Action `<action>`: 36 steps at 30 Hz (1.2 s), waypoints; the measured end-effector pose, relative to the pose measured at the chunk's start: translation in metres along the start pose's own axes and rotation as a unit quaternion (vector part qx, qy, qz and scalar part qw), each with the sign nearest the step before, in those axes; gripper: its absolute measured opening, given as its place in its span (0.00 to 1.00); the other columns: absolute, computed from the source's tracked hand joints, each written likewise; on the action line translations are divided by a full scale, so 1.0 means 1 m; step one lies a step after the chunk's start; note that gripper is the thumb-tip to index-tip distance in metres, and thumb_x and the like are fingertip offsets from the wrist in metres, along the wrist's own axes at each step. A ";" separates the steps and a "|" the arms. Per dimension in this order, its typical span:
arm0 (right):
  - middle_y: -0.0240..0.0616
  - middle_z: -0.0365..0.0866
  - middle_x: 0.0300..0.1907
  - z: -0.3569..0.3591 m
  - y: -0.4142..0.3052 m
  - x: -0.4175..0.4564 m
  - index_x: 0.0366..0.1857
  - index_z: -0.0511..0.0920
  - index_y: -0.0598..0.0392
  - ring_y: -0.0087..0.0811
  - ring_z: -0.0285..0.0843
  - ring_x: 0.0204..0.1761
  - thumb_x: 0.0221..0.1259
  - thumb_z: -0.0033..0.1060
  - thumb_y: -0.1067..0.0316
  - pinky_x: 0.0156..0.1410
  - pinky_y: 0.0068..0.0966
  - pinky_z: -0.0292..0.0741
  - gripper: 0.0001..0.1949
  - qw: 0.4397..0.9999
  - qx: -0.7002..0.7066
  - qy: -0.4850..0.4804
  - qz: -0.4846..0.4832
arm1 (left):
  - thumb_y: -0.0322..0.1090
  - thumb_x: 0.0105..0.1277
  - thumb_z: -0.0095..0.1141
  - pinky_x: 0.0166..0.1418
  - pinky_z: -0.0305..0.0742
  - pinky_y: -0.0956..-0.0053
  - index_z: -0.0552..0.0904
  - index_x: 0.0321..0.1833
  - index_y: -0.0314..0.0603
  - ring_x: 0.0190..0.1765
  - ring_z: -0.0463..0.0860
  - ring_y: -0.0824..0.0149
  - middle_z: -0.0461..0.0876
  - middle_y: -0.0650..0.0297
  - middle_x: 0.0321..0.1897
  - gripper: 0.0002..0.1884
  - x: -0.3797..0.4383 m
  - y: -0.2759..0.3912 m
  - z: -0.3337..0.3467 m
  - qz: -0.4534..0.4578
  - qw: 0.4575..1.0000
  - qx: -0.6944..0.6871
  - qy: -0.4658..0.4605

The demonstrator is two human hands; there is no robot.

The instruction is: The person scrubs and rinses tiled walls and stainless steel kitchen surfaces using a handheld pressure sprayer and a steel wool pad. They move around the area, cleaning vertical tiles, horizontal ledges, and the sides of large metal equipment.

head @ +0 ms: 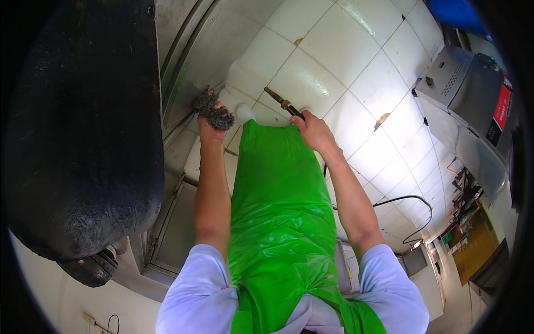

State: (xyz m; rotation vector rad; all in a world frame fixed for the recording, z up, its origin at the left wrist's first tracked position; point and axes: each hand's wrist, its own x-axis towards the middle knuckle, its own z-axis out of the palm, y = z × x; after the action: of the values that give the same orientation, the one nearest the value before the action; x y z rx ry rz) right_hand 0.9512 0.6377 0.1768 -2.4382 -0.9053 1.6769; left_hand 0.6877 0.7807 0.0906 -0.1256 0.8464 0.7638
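My left hand (213, 125) grips a grey steel wool scourer (215, 112), which bulges over the fingers beside the metal side of a cabinet or appliance. In my right hand (313, 131) is a hose spray nozzle (284, 102) with a brass-coloured fitting and a dark grip, its tip pointing up and left over the tiled floor. My two hands are apart, one on each side of the top of a green plastic apron (283, 175) that covers my front. A dark hose (417, 197) runs behind my right arm.
A large blackened object (91, 137) fills the left side. White tiles (329, 54), some chipped and wet, cover the floor. A stainless-steel appliance (448, 79) stands at the right, with clutter (465, 192) below it. A metal-framed panel (173, 227) is at lower left.
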 end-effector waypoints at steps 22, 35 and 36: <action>0.58 0.85 0.35 0.017 0.000 0.008 0.48 0.78 0.60 0.58 0.83 0.43 0.74 0.49 0.48 0.49 0.51 0.77 0.22 0.999 0.038 0.015 -0.008 | 0.44 0.76 0.52 0.42 0.72 0.69 0.78 0.51 0.54 0.31 0.77 0.68 0.80 0.69 0.47 0.08 0.013 0.011 -0.015 0.018 0.992 0.121 0.029; 0.50 0.86 0.40 0.055 0.039 0.093 0.50 0.78 0.54 0.53 0.84 0.48 0.74 0.49 0.45 0.52 0.47 0.77 0.21 0.995 0.076 -0.036 0.053 | 0.52 0.75 0.52 0.24 0.71 0.70 0.79 0.59 0.46 0.34 0.79 0.70 0.82 0.66 0.41 0.20 0.066 -0.038 -0.117 -0.098 0.863 0.467 0.167; 0.49 0.86 0.39 0.057 0.042 0.103 0.50 0.78 0.54 0.52 0.84 0.47 0.74 0.49 0.45 0.51 0.47 0.77 0.21 0.993 0.086 -0.047 0.060 | 0.53 0.76 0.50 0.25 0.71 0.70 0.80 0.58 0.47 0.34 0.79 0.70 0.81 0.66 0.38 0.20 0.098 -0.035 -0.147 -0.133 0.857 0.464 0.179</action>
State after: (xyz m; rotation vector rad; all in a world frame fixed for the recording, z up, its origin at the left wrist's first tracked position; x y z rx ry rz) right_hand 0.9448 0.6367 0.0523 -2.3619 -0.6041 1.8374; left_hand 0.6593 0.7530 -0.0850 0.4868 1.4417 0.0040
